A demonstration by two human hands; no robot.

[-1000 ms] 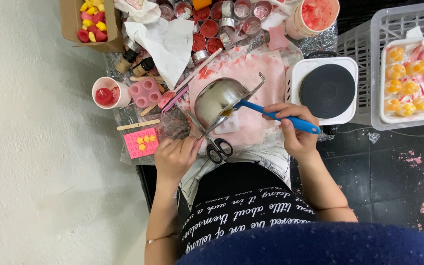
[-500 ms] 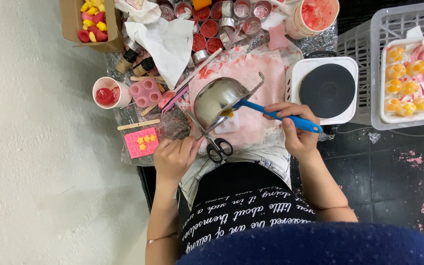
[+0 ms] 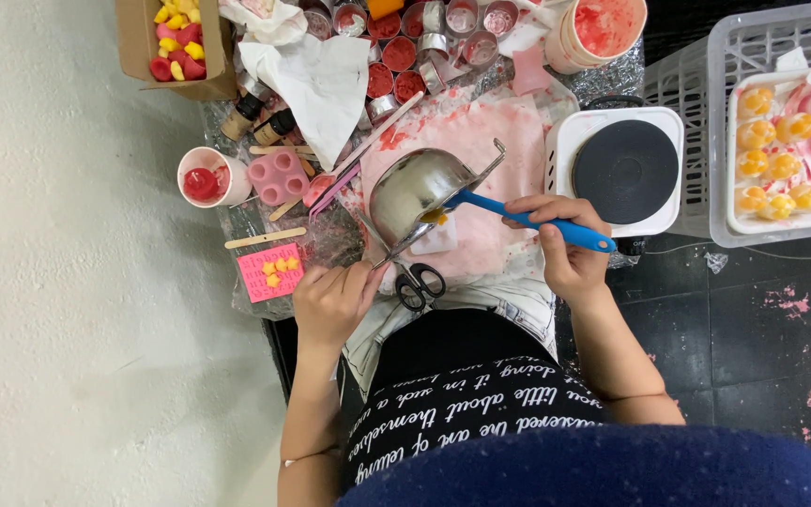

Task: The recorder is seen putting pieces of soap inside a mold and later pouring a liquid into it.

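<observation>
Hotplate beside tilted saucepan

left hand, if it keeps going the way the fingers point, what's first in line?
The left hand points up and right, pinching a thin metal tool whose tip sits at the tilted steel saucepan. Straight on, it would likely meet the saucepan's rim first; depth is unclear from overhead.

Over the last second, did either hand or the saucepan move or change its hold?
No visible change. The right hand keeps the blue handle, the steel saucepan stays tilted over the pink-stained cloth, and the left hand keeps its thin tool at the rim.
</observation>
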